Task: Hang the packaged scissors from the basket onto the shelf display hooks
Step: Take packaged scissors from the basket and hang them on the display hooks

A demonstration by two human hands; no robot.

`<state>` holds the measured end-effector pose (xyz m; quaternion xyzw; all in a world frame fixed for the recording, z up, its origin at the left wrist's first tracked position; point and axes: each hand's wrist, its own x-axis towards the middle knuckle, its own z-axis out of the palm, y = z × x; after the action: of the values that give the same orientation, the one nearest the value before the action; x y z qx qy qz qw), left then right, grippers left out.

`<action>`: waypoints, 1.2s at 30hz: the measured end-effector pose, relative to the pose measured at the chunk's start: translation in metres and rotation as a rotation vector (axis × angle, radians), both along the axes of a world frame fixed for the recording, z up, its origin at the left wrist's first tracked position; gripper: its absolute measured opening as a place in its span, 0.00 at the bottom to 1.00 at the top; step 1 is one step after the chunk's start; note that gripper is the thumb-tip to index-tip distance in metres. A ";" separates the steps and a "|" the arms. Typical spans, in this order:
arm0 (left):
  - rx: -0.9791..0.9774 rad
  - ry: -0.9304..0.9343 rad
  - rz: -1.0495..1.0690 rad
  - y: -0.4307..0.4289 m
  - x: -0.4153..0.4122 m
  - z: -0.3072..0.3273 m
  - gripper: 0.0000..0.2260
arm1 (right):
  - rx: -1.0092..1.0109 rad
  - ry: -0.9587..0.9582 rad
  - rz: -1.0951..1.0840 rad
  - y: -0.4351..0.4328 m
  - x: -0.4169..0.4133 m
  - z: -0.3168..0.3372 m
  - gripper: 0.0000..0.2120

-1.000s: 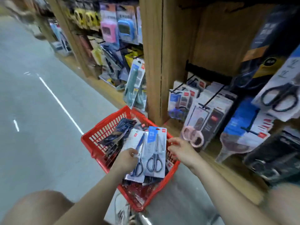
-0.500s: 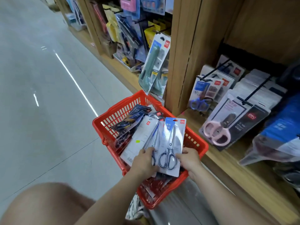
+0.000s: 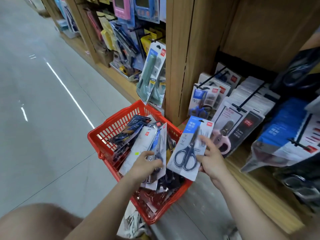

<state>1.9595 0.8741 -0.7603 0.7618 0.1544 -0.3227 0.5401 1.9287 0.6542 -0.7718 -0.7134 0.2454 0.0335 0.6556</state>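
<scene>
While the left hand (image 3: 147, 164) is gripping another pack (image 3: 156, 142) inside the red basket (image 3: 110, 129) at lower centre, the right hand (image 3: 211, 161) is pinching one scissors pack (image 3: 189, 144) just beside it, in front of crowded shelf hooks (image 3: 251, 97) at right.

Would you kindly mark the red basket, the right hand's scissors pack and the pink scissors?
red basket (image 3: 117, 123): head view, far wall.
scissors pack (image 3: 189, 149): head view, card middle.
pink scissors (image 3: 220, 135): head view, handle.
</scene>
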 end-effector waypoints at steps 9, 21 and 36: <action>0.206 -0.562 -0.377 -0.015 -0.010 0.054 0.40 | 0.220 -0.033 -0.113 0.009 -0.013 0.046 0.17; 0.277 -0.308 -0.195 -0.004 0.002 -0.003 0.16 | -0.436 -0.130 0.060 -0.010 -0.025 0.070 0.08; 0.805 -0.346 -0.383 -0.010 -0.012 -0.056 0.24 | -0.376 -0.104 0.209 0.001 -0.044 0.073 0.38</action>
<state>1.9478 0.8645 -0.8160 0.9677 0.0317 -0.1995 0.1507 1.8845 0.6550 -0.6992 -0.8455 0.1377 0.0179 0.5156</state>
